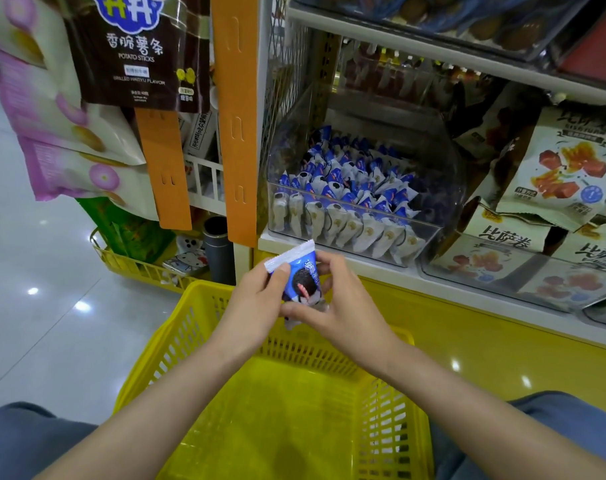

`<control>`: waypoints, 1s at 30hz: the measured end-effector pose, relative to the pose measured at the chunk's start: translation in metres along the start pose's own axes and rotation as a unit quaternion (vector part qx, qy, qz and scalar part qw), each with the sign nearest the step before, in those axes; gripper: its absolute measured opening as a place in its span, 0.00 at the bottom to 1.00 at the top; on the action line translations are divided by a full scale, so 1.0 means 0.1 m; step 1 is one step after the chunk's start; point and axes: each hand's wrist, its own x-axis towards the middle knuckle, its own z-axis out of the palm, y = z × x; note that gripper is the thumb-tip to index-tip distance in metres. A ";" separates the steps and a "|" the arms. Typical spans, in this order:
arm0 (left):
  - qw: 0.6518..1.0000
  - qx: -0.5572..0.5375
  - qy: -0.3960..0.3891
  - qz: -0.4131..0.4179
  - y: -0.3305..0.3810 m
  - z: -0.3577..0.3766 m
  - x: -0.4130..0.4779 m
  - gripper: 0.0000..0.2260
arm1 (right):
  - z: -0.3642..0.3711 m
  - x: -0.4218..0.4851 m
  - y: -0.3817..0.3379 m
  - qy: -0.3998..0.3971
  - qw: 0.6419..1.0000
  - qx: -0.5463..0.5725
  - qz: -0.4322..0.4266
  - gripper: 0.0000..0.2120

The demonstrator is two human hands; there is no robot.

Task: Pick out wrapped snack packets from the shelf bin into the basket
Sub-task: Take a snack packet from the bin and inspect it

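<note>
From the head view, my only one, both hands meet over the far rim of the yellow basket (177, 327); between them is one blue-and-white snack packet (299, 278), upright, its crimped top edge pointing up toward the shelf. My left hand (256, 299) pinches it, thumb laid over the upper left corner; my right hand (343, 306) grips the other side, fingers curled round the right edge and thumb across the bottom; so both hands are closed on the same packet. Some crinkled wrapper shows below the right thumb; whether that is a second packet I cannot tell.

I judge the two-handed hold to be for steadying or turning a slippery wrapper; held here, above the basket's opening, it should fall inside once let go.

The clear shelf bin (450, 174) sits just beyond the hands on the white shelf, open at the top and tilted forward so its stock slides within reach; many matching packets (346, 181) lie heaped in it, more standing in a row against the front wall. To its right are pizza roll bags (564, 168); up left hangs a potato sticks bag (138, 53) beside orange strips (235, 116); a second yellow basket (128, 265) stands on the floor.
</note>
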 end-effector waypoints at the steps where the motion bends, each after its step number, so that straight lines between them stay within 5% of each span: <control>1: 1.000 -0.002 0.006 -0.007 0.00 -0.02 0.02 0.11 | 0.00 0.02 -0.02 -0.002 0.999 0.036 0.009 0.27; 5: 0.999 -0.045 -0.023 -0.013 0.04 -0.09 0.06 0.09 | -0.09 0.12 -0.08 0.014 0.986 0.160 0.041 0.06; 12: 0.994 -0.102 -0.031 -0.034 0.11 -0.15 0.08 0.11 | -0.09 0.15 -0.15 0.034 0.996 0.021 -0.074 0.08; 17: 0.988 -0.141 0.008 -0.054 0.19 -0.22 0.17 0.09 | -0.03 0.24 -0.23 -0.003 0.994 0.110 -0.028 0.12; 22: 0.985 -0.145 -0.060 -0.078 0.23 -0.25 0.25 0.11 | -0.02 0.42 -0.30 0.055 0.970 0.235 0.024 0.08; 26: 0.989 -0.137 -0.024 -0.044 0.24 -0.34 0.34 0.10 | -0.18 0.65 -0.38 0.045 0.984 0.172 -0.033 0.05; 30: 0.988 -0.153 0.015 -0.024 0.26 -0.44 0.44 0.06 | -0.46 1.25 -0.33 0.125 0.991 0.004 -0.054 0.09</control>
